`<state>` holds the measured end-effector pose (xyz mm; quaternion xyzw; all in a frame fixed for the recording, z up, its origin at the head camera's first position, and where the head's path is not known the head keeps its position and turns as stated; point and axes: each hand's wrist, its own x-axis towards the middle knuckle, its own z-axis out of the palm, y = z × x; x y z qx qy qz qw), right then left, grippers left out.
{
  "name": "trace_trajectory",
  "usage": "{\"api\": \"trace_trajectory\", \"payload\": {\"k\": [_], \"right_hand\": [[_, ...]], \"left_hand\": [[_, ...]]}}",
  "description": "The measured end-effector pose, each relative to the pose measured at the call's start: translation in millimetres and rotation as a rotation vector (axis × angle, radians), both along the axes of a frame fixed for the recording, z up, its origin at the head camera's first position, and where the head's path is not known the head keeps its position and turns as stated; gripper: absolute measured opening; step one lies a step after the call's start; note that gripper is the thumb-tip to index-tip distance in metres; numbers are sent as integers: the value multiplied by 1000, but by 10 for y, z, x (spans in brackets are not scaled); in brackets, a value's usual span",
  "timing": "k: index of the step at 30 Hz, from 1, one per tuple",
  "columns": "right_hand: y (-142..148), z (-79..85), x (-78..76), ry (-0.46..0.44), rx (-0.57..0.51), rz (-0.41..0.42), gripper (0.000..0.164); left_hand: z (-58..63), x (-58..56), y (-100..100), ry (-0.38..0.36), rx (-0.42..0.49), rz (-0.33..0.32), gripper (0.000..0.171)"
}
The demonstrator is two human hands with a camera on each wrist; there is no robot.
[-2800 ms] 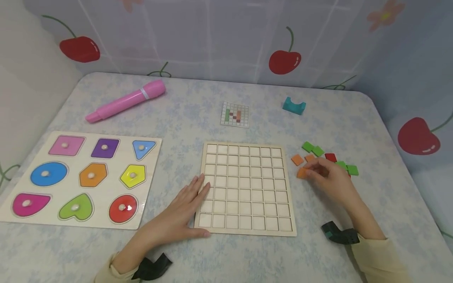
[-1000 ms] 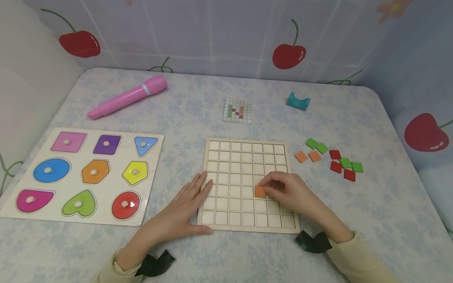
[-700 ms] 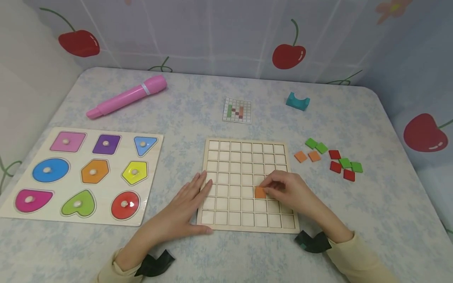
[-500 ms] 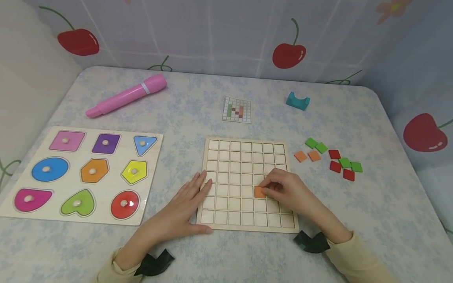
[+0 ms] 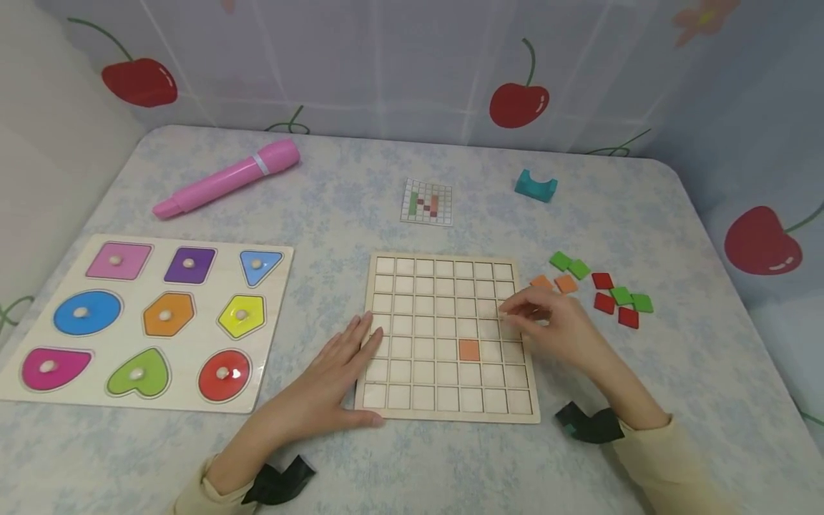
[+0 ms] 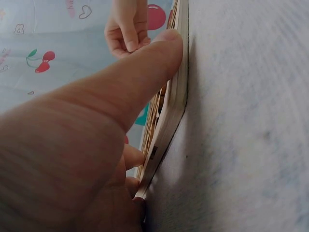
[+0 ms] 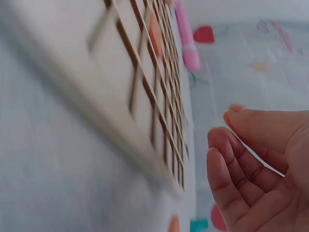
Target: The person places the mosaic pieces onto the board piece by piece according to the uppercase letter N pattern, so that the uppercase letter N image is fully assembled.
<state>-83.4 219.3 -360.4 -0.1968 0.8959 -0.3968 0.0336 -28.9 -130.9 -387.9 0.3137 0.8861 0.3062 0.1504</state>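
A square wooden grid board (image 5: 424, 348) lies flat in front of me. Along its left edge rests my left hand (image 5: 322, 390), fingers straight, thumb by the near corner. One orange square tile (image 5: 469, 350) sits in a cell right of the middle. My right hand (image 5: 566, 327) is over the board's right edge, its fingers loosely bent; in the right wrist view that hand (image 7: 260, 169) holds nothing, with a gap between thumb and fingers. Just beyond it lie two loose orange tiles (image 5: 566, 284), the nearer one partly hidden by the fingers.
Several green tiles (image 5: 561, 260) and red tiles (image 5: 604, 303) lie scattered at the right. A small pattern card (image 5: 427, 202) is behind the board, a teal curved block (image 5: 536, 187) to its right. At left are a knobbed shape puzzle (image 5: 191, 336) and a pink pen-shaped toy (image 5: 225, 179).
My right hand picked up an orange tile from the right, set it in a grid cell and let go. It has since moved back toward the right. My left hand stays put.
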Motion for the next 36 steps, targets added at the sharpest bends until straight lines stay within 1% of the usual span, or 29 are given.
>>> {"api": "trace_trajectory", "payload": {"k": [2, 4, 6, 8, 9, 11, 14, 16, 17, 20, 24, 27, 30, 36], "right_hand": [[201, 5, -62, 1, -30, -54, 16], [490, -97, -142, 7, -60, -116, 18], [798, -209, -203, -14, -57, -212, 23], [1107, -329, -239, -37, -28, -319, 31], [1246, -382, -246, -50, -14, -369, 34], [1429, -395, -221, -87, 35, -459, 40], [1573, -376, -162, -125, 102, -523, 43], [1614, -340, -112, -152, 154, -537, 45], [1630, -320, -89, -173, 172, -535, 46], [1699, -284, -27, -194, 239, -512, 48], [1777, -263, -3, -164, 289, -464, 43], [1801, -269, -22, -126, 280, -431, 39], [1804, -276, -37, -101, 266, -418, 34], [1774, -262, -32, -77, 261, -448, 30]], "left_hand": [[-2, 1, -6, -5, -3, 4, 107], [2, 5, -12, -9, -5, 10, 107], [5, 12, -16, -21, -11, 16, 108], [8, 21, -18, -36, -17, 21, 108], [7, 27, -20, -47, -20, 23, 108], [0, 41, -24, -64, -33, 26, 108], [-10, 64, -33, -75, -36, 29, 109], [-14, 70, -33, -73, -31, 32, 108], [-15, 71, -32, -74, -27, 33, 108], [-11, 64, -22, -72, -19, 31, 108], [-3, 49, -12, -66, -15, 21, 107], [4, 38, -10, -57, -23, 17, 107], [8, 24, -6, -45, -27, 13, 107], [10, -1, 8, -22, -13, 0, 106]]}}
